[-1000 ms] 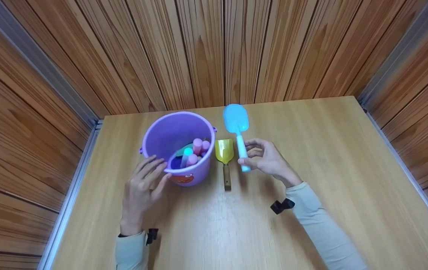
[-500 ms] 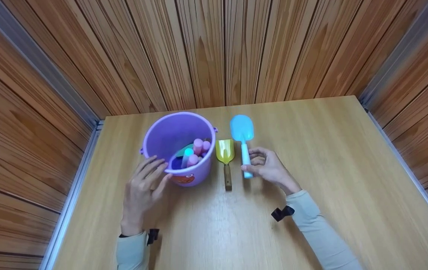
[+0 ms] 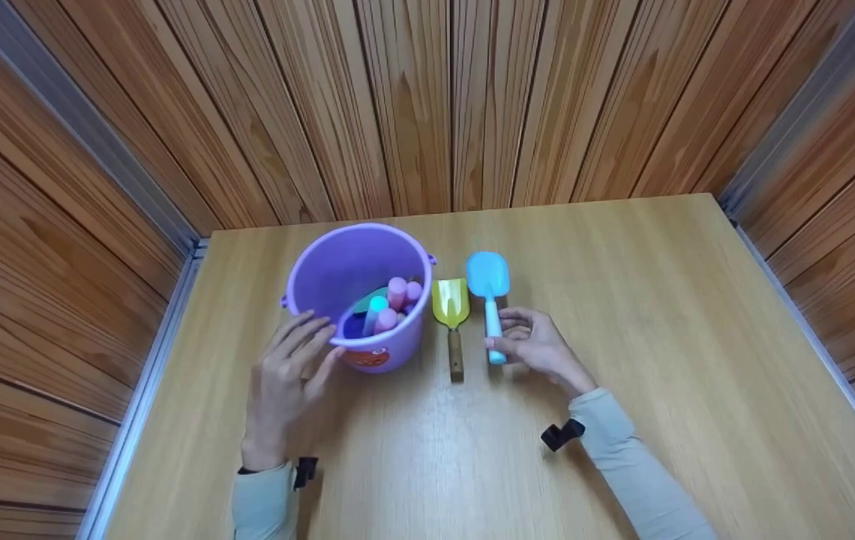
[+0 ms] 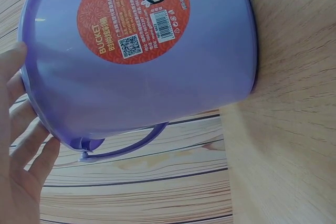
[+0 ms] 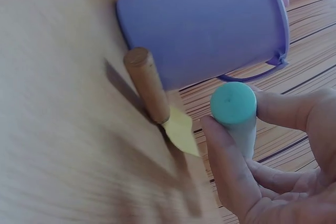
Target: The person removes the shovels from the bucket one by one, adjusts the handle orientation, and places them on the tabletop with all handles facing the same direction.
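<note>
A light-blue toy shovel (image 3: 487, 276) is pinched by its handle between the thumb and fingers of my right hand (image 3: 536, 343). Its round teal handle end (image 5: 233, 102) faces the right wrist camera. To the shovel's left, a yellow toy shovel (image 3: 451, 301) with a brown handle lies on the table. A purple bucket (image 3: 397, 356) stands left of that, with several pink, teal and green pieces inside. My left hand (image 3: 285, 379) holds the bucket's near-left rim, fingers over the edge and thumb outside. In the left wrist view, the bucket's red label (image 4: 134, 19) shows.
The wooden table (image 3: 427, 465) meets a wood-panelled wall (image 3: 412, 112) at the back, with more panels at both sides. The bucket's purple handle (image 4: 128, 148) hangs down on its far side.
My right hand has brought the light-blue shovel down toward the table and slightly right, to beside the yellow shovel. My left hand has stayed on the bucket rim.
</note>
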The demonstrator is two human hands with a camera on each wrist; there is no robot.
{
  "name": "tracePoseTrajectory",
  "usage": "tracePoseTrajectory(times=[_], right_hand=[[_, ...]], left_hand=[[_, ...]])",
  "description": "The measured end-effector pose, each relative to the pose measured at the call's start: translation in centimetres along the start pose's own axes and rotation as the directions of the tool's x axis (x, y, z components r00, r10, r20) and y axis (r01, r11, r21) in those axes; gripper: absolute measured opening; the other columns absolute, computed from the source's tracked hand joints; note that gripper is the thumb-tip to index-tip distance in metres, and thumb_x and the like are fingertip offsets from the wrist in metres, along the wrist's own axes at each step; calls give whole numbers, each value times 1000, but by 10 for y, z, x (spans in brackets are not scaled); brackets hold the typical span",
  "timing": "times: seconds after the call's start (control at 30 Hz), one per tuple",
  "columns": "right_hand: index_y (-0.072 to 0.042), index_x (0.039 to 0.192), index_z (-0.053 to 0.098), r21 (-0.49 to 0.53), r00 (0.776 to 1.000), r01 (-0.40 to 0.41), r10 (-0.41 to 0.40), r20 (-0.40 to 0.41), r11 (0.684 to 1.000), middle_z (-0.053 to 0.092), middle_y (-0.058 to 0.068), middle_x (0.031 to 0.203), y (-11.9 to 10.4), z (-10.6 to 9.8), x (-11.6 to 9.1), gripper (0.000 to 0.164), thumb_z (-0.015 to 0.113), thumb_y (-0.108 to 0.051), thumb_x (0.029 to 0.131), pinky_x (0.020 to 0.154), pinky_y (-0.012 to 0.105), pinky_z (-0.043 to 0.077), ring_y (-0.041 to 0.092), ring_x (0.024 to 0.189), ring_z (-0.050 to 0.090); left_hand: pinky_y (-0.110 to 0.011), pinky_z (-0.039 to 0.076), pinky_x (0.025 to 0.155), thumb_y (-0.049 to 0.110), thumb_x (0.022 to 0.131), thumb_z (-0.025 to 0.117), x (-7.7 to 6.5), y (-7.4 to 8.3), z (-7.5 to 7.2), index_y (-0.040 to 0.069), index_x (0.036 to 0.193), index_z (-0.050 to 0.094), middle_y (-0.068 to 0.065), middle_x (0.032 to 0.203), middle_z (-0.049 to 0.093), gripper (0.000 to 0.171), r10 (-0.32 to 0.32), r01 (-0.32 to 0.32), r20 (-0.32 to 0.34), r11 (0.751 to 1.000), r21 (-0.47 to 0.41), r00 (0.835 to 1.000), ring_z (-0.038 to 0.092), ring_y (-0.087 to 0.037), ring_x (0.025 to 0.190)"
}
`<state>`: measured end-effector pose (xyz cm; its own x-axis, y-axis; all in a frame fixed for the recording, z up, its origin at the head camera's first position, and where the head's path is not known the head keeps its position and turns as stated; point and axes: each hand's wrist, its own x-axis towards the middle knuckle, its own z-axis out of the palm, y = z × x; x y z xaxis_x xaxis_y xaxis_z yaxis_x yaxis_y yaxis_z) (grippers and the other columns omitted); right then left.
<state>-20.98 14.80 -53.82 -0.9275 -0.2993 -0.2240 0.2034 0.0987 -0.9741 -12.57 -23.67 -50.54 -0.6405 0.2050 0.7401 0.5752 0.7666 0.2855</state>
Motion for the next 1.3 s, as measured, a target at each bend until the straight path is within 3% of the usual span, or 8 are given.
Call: tracePoseTrajectory(times=[0.23, 0.6, 0.83, 1.3], right_hand=[[1, 136, 50, -23, 1000, -9, 9, -6, 1000, 57, 23, 124, 9, -3, 2, 64, 83, -14, 83, 82, 40, 62, 25, 98, 68], [-3, 135, 53, -19, 997, -73, 73, -7, 997, 60, 17, 122, 19, -4, 3, 60, 82, -19, 85, 79, 43, 62, 25, 99, 68], [-2, 137, 53, -23, 997, -70, 70, 12, 997, 59, 19, 123, 25, -3, 5, 58, 79, -17, 87, 79, 48, 62, 23, 95, 68], [-2, 136, 54, -50, 997, -70, 70, 11, 996, 59, 18, 120, 28, -6, 8, 56, 78, -19, 89, 79, 43, 62, 26, 96, 67]], left_hand=[[-30, 41, 114, 23, 88, 79, 0, 1, -1, 16, 127, 70, -4, 129, 68, 41, -20, 20, 19, 1000, 7, 1000, 56, -25, 130], [-36, 46, 110, 23, 86, 81, 1, 2, -1, 17, 127, 70, -2, 129, 68, 43, -32, 31, 30, 999, 20, 999, 56, -23, 131], [-43, 49, 107, 17, 81, 85, -1, 1, 0, 14, 123, 72, -5, 126, 70, 43, -11, 11, 1, 1000, 11, 1000, 57, -25, 129], [-36, 44, 112, 23, 86, 81, 0, 2, -1, 16, 125, 71, -3, 128, 68, 42, -38, 37, 23, 999, 15, 999, 56, -24, 131]])
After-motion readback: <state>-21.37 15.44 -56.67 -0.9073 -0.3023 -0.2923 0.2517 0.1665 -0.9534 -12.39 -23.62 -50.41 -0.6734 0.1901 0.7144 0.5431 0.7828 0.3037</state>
